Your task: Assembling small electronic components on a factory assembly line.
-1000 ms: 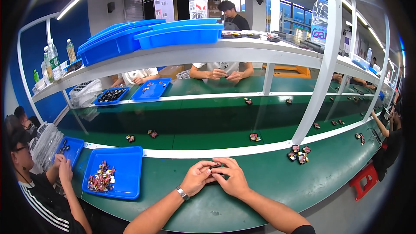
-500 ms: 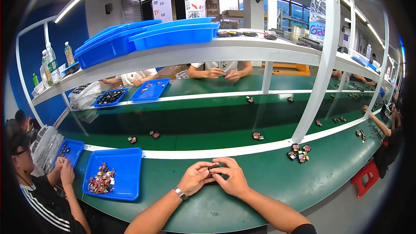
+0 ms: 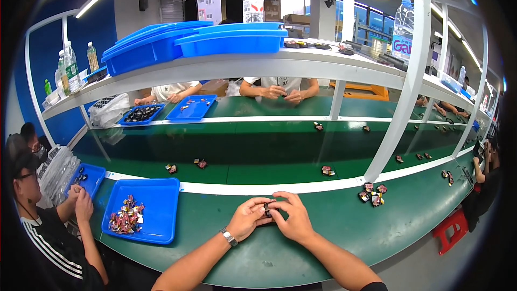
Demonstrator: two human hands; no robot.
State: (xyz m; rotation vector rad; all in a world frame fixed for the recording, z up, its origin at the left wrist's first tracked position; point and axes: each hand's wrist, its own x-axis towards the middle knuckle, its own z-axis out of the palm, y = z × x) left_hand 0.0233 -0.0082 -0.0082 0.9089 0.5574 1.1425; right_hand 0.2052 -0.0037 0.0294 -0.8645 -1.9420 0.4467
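Just over the green table (image 3: 312, 261), a small black part (image 3: 267, 208) sits between my two hands. My left hand (image 3: 246, 220) pinches it from the left; a metal watch is on that wrist. The fingers of my right hand (image 3: 292, 218) close on it from the right and above. Much of the part is hidden behind the fingers, so its exact kind cannot be made out. To my left lies a blue tray (image 3: 168, 199) with a heap of small red, white and yellow pieces (image 3: 128, 215). At the right, a cluster of black parts with similar pieces (image 3: 372, 194) rests on the table.
A white shelf post (image 3: 398, 91) rises beyond my right hand. The shelf above bears blue trays (image 3: 231, 40) and bottles (image 3: 252, 4). Small assemblies (image 3: 327, 171) lie on the darker green strip ahead. A co-worker (image 3: 54, 226) sits at left; a red stool (image 3: 451, 230) stands at right.
The view has shifted slightly, so the surroundings sit a little differently. My hands stay together around the black part, which now appears turned more upright between my fingers.
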